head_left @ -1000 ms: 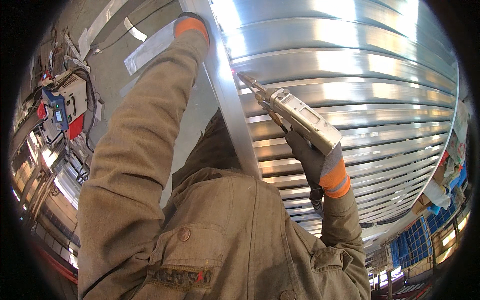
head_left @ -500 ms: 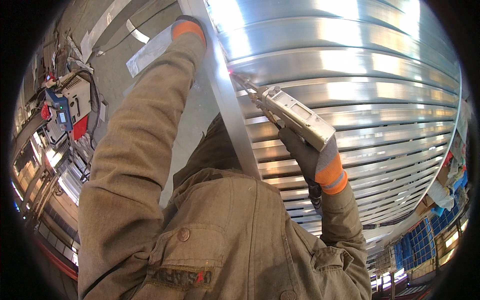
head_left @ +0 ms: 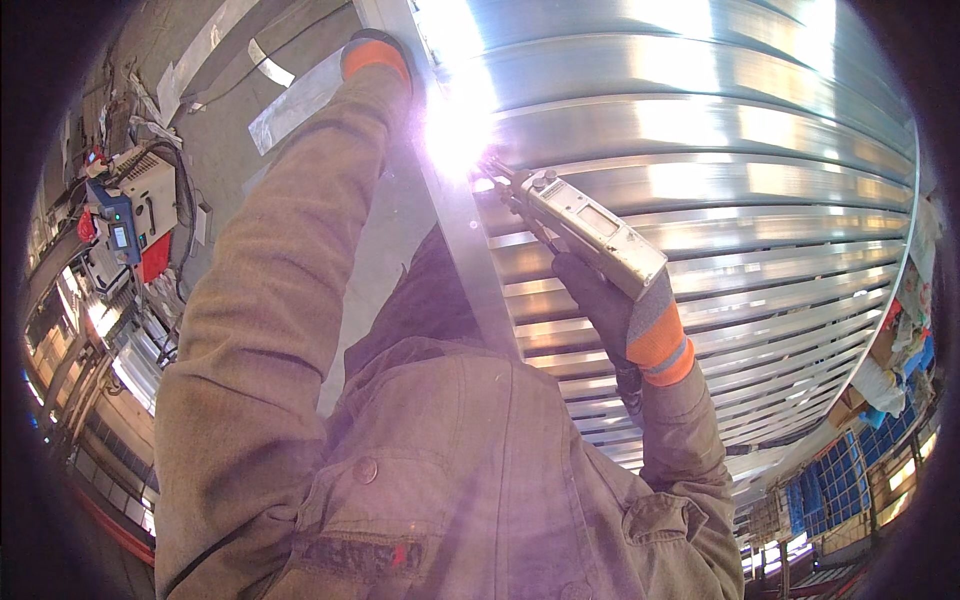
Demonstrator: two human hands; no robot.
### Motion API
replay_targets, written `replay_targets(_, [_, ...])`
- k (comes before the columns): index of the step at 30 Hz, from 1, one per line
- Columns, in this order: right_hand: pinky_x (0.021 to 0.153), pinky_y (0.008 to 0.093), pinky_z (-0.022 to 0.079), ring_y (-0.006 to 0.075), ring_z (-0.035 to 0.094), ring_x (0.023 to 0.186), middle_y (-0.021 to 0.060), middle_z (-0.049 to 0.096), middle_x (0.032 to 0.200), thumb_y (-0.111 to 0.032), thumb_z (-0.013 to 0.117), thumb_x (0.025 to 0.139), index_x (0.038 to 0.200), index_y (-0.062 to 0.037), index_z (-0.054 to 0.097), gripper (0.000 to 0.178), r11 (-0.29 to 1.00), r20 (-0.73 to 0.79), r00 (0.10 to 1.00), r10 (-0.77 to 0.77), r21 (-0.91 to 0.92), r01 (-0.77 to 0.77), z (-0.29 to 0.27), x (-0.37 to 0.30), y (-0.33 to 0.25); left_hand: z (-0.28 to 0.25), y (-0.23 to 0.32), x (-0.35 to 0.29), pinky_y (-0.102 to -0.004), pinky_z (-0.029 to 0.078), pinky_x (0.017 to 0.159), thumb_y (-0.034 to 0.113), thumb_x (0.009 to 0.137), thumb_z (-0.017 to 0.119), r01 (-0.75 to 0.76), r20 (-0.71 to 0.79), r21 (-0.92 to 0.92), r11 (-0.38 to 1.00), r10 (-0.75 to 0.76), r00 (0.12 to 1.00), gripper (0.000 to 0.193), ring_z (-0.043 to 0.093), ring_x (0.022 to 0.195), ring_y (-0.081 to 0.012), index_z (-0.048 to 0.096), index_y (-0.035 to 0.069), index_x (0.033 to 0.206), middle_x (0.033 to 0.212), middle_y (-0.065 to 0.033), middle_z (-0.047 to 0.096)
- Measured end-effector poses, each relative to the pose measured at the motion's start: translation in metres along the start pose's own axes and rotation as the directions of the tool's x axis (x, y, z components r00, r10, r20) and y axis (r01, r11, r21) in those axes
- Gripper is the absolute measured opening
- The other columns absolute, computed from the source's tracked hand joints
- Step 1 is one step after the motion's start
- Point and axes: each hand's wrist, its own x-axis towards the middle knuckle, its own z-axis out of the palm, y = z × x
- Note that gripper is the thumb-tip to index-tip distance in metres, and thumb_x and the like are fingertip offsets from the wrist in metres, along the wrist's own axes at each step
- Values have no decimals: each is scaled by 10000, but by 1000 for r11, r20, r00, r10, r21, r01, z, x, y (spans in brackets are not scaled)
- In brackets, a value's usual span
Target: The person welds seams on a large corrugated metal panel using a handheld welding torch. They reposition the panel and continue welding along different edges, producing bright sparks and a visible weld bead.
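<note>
My right hand (head_left: 605, 312), in a dark and grey glove with an orange cuff, is closed round a handheld welding gun (head_left: 600, 228) with a pale boxy body. Its nozzle points up and left at a metal side bar (head_left: 462, 240), where the slats (head_left: 640, 180) of a shiny slatted panel meet it. A dazzling white-violet glare (head_left: 458, 130) hides the nozzle tip and the joint. My left hand (head_left: 372, 44) reaches to the far end, beside the same bar. Only its orange cuff and a little dark glove show, and its fingers are hidden.
At the left stand a blue control box (head_left: 122, 228) with a lit screen and a white machine (head_left: 150, 195) with cables. Metal offcuts (head_left: 295, 105) lie on the grey floor beyond my left arm. A blue crate (head_left: 835, 475) stands at the lower right.
A small red spot at the nozzle has become a blazing light, and a violet haze now covers my jacket. Both hands and the welding gun have hardly moved.
</note>
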Motion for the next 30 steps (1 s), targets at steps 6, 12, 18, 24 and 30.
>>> replay_targets(6, [679, 275, 536, 75, 641, 812, 7, 740, 964, -103, 786, 1017, 1328, -11, 750, 326, 952, 61, 998, -19, -305, 37, -6, 0, -12, -1, -2, 3, -420, 582, 1038, 294, 1059, 649, -8, -7, 1, 1000, 8, 1000, 362, 728, 1275, -305, 785, 134, 1354, 1391, -100, 762])
replay_targets(12, [641, 276, 531, 74, 625, 761, 2, 722, 912, -134, 793, 1021, 1335, -6, 742, 343, 932, 75, 992, -100, -343, 120, -6, 4, -12, 5, -2, 0, -427, 600, 1003, 279, 1029, 683, 14, -68, -4, 1000, -14, 998, 344, 743, 1257, -309, 809, 151, 1322, 1346, -101, 784])
replay_targets(18, [627, 268, 530, 76, 630, 755, 5, 716, 894, -146, 803, 1020, 1345, -6, 731, 362, 939, 83, 995, -63, -332, 87, -8, 3, -13, 12, -2, 8, -422, 609, 986, 268, 1043, 672, 35, -66, 17, 999, -34, 997, 332, 753, 1240, -308, 808, 144, 1320, 1343, -105, 786])
replay_targets(24, [629, 267, 528, 77, 629, 758, 1, 712, 892, -139, 804, 1016, 1333, -11, 739, 348, 943, 91, 994, -57, -322, 83, -9, 3, -15, 7, -2, 6, -408, 601, 1003, 262, 1049, 668, 8, -59, 83, 997, -3, 998, 339, 744, 1256, -308, 798, 141, 1338, 1360, -103, 778])
replay_targets(30, [643, 275, 524, 80, 626, 772, 1, 717, 913, -132, 803, 1014, 1329, -14, 747, 341, 957, 66, 997, -30, -288, 48, -10, 1, -10, -2, 0, -5, -402, 601, 998, 267, 1054, 664, 1, -47, 113, 994, 5, 999, 345, 742, 1260, -300, 788, 144, 1351, 1367, -90, 776])
